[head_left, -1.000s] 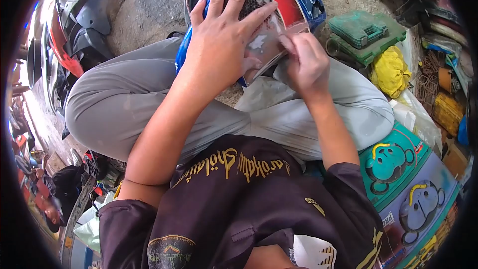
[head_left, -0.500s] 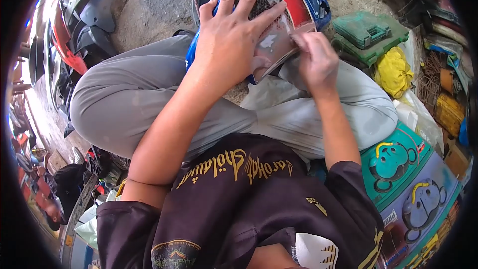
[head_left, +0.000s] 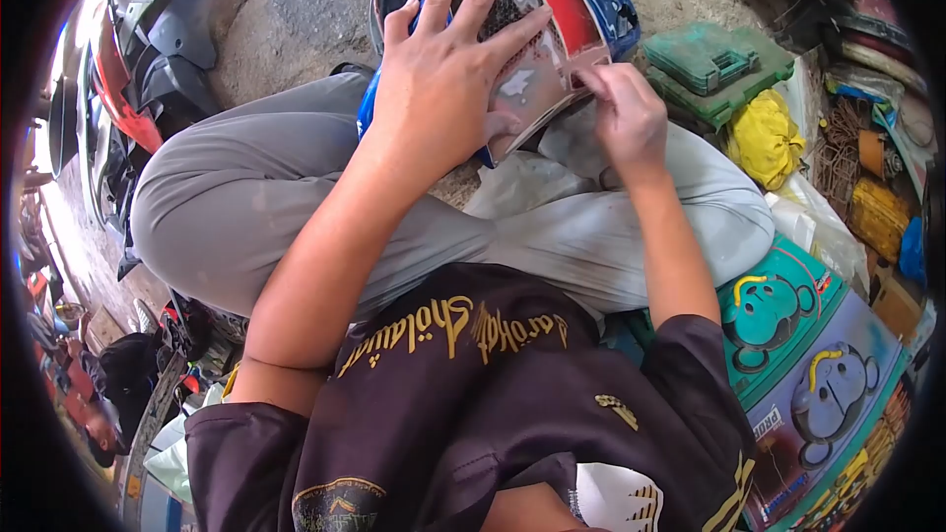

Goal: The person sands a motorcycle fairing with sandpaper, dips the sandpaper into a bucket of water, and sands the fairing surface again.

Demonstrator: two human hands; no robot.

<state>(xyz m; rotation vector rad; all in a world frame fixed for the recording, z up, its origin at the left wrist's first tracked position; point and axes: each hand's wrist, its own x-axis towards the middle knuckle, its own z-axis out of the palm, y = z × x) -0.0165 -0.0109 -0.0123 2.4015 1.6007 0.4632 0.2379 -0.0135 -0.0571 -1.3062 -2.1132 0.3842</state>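
A blue, red and grey panel [head_left: 572, 20] with a black mesh-like area lies over my crossed legs. Spread wide, the fingers of my left hand [head_left: 439, 79] rest on its top, with the thumb near the lower edge. My right hand [head_left: 629, 118] is closed in a pinch at the panel's right edge, below the red patch. Whatever is between those fingertips is too small to make out. Bare grey and whitish patches show on the panel between the two hands.
Green cases [head_left: 714, 64] and a yellow bundle [head_left: 767, 141] lie at the right. Below them are a clear plastic bag [head_left: 828, 236] and a teal box [head_left: 788, 286]. Dark and red body panels [head_left: 123, 89] stand at the left. Another person [head_left: 84, 394] is at the far left.
The view shifted right and back. Against the panel, my right hand has moved slightly outward, to the right and down, still pinched. My left hand keeps its place on the panel.
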